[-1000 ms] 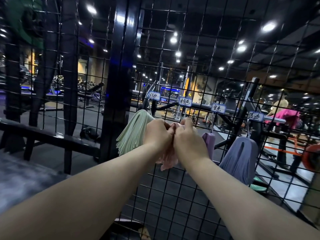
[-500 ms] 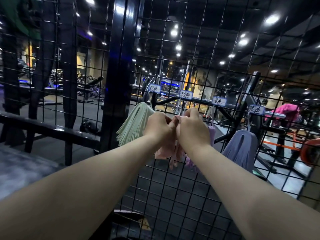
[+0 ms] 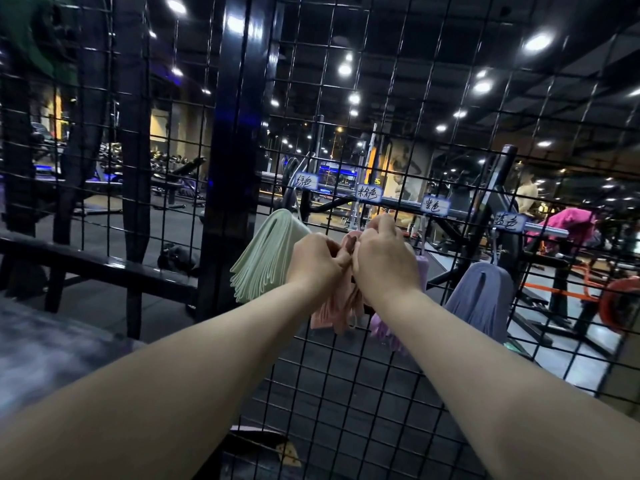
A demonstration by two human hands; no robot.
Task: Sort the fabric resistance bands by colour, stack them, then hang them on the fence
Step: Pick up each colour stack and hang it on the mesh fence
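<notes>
Left hand (image 3: 317, 261) and right hand (image 3: 384, 259) apparently pinch pink bands (image 3: 341, 303).

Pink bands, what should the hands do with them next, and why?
Probably hook the top of the pink bands onto the fence under the second label, then let go. The left hand and right hand both grip that top at the wire, while the green bands and blue bands already hang beside. The hands hide whether it has caught.

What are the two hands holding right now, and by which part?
The left hand and the right hand both grip the pink bands at their top end, against the fence; the loose ends hang below.
</notes>
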